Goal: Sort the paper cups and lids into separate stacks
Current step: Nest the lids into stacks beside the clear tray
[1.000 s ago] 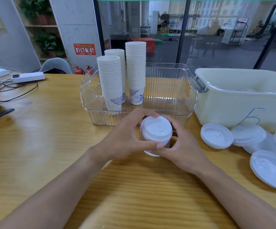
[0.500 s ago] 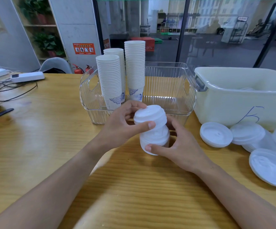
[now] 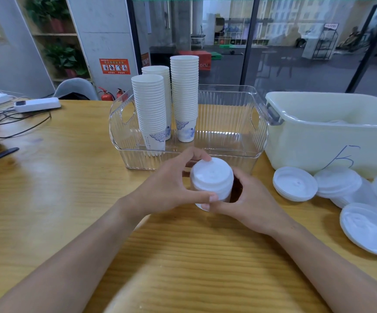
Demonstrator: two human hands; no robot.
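Lowered again since half a second ago, the lid stack (image 3: 212,177) that the left hand (image 3: 171,188) had lifted is back down between both hands, as it was a second ago. From the head view, the left hand curls round the near and left side of that white stack, thumb across its front and a fingertip on its top rim, while the right hand (image 3: 248,204) cups its right side with the thumb meeting the left thumb at the front; whether a cup sits under the lids I cannot tell. The stack stands on the wooden table (image 3: 47,188) just in front of the clear bin (image 3: 228,123). Inside the clear bin, at its left end, three tall cup stacks (image 3: 151,109) stand upright. Right of the clear bin and touching it sits a cream tub (image 3: 329,141) with a blue mark on its front wall. Loose lids (image 3: 294,184) lie right of the clear bin, in front of the tub, some overlapping. Far left of the clear bin a white power strip (image 3: 37,104) lies with dark cables.
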